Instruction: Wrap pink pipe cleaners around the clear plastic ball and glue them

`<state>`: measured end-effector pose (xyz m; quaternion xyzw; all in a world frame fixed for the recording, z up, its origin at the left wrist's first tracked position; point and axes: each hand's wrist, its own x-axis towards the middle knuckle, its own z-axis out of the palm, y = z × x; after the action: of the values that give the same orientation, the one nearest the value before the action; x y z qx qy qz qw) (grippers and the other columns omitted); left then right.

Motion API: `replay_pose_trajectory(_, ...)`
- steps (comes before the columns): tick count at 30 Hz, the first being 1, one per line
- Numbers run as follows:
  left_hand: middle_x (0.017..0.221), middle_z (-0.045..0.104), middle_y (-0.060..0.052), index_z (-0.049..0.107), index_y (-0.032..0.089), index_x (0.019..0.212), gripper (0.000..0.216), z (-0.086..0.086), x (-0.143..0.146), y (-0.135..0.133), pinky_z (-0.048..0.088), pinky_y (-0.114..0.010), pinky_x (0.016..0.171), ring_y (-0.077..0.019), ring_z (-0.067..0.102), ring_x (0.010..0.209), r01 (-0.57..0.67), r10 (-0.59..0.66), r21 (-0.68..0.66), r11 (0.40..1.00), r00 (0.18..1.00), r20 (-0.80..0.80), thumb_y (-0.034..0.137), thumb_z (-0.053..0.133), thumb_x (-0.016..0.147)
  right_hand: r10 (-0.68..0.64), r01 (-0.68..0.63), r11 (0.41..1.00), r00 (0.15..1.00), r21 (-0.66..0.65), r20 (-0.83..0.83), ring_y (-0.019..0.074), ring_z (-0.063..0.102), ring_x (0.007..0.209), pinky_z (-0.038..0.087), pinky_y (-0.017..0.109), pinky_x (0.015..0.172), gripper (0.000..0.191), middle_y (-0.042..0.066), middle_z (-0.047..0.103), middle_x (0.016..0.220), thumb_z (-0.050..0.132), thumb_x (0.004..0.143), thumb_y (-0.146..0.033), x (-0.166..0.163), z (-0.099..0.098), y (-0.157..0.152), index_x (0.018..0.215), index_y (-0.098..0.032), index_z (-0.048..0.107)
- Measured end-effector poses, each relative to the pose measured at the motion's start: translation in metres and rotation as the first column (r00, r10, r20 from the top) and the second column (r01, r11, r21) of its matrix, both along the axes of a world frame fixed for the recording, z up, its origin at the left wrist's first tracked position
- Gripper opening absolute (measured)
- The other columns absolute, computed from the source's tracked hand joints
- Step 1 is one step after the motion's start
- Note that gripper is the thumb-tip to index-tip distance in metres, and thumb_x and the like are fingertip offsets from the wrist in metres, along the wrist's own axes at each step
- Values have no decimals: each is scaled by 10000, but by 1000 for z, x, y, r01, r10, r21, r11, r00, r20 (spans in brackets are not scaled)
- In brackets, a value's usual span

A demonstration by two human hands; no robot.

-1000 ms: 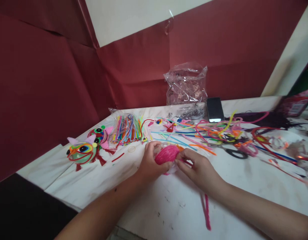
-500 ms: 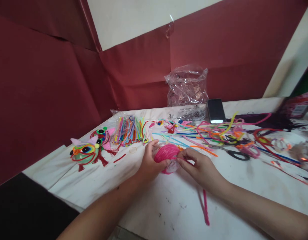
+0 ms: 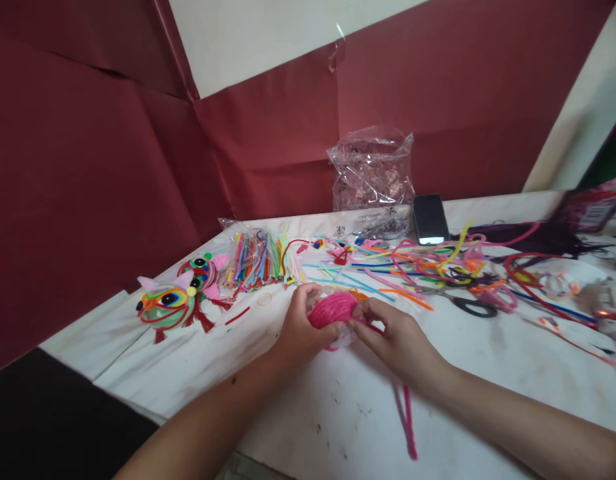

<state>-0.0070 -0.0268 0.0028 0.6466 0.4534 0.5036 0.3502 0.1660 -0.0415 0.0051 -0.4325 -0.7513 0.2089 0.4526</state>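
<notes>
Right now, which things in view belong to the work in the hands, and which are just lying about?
In use:
- pink wound piece, held in the left hand
- pink strand, pinched by the right hand

Lying about, apparently unused now:
- two decorated figures
- bagged colored stems
- scissors
- black phone-like device
- clear plastic bag

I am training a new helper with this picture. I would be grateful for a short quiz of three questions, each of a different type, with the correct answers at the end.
1. True or false: the black-handled scissors lie on the table.

2. Multiple choice: which colour is the wound strand held in the left hand?
A) green
B) pink
C) blue

3. Fill in the gap: in the picture, the decorated figures with red tassels stand to the ____ of the bundle of coloured stems.

Key: 1. True. 2. B, pink. 3. Left.
</notes>
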Motion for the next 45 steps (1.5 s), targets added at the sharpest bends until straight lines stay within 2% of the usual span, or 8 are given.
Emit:
replay_pose_trajectory(4, 1088, 548, -69, 455, 210, 1027, 537, 4, 3, -1, 429, -368, 885, -252, 534, 1048, -47, 49, -34, 998, 997, 58, 210, 724, 562, 1, -2, 999, 1000, -35, -13, 164, 544, 647, 437, 287, 599, 139, 19, 591, 711, 495, 819, -314, 1, 0, 2, 772, -203, 564)
replay_pose_trajectory(10, 1141, 527, -89, 457, 203, 1051, 564, 9, 4, -3, 398, -374, 929, -262, 507, 1109, -53, 57, -63, 997, 997, 53, 198, 718, 551, -1, 0, 999, 1000, -34, -18, 159, 536, 627, 428, 275, 580, 153, 9, 572, 674, 491, 817, -304, 1, 2, 2, 713, -211, 554)
replay_pose_trajectory(16, 1125, 543, -87, 456, 197, 1070, 609, 11, 4, -2, 426, -368, 881, -259, 531, 1061, -33, 36, -101, 994, 999, 30, 221, 747, 536, -3, 2, 1000, 1000, -19, -12, 159, 534, 616, 431, 277, 571, 157, 8, 569, 659, 483, 813, -294, 2, 2, 2, 698, -211, 551)
replay_pose_trajectory(22, 1060, 562, -52, 451, 212, 1039, 578, 14, 0, 0, 457, -343, 801, -244, 557, 989, -35, 48, -142, 989, 995, 89, 215, 730, 532, 15, -19, 998, 997, -59, -76, 163, 581, 652, 458, 281, 602, 70, 4, 629, 696, 496, 755, -235, 3, 0, 8, 752, -215, 563)
replay_pose_trajectory(31, 1025, 568, -50, 451, 202, 1027, 540, 17, 3, -3, 461, -335, 785, -234, 567, 955, -17, 35, -153, 988, 993, 115, 208, 691, 543, -8, 3, 998, 996, -55, -89, 163, 581, 629, 451, 276, 575, 166, 9, 630, 664, 498, 805, -321, 3, 0, 8, 728, -207, 592)
replay_pose_trajectory(39, 1065, 576, -54, 463, 212, 1098, 594, 7, 1, 1, 459, -338, 829, -240, 567, 1005, -13, 21, -102, 995, 997, 80, 203, 729, 567, -19, 18, 1000, 998, -16, -58, 155, 568, 619, 446, 272, 566, 170, 6, 616, 654, 496, 829, -303, 3, 1, 6, 704, -215, 571)
replay_pose_trajectory(45, 1043, 589, -57, 476, 210, 1076, 591, 1, 0, 3, 458, -336, 826, -238, 571, 993, 12, -5, -68, 998, 995, 103, 206, 753, 554, -20, 21, 1000, 999, 23, -35, 159, 576, 638, 455, 279, 592, 158, 11, 619, 680, 483, 836, -291, 4, 1, 6, 718, -223, 563)
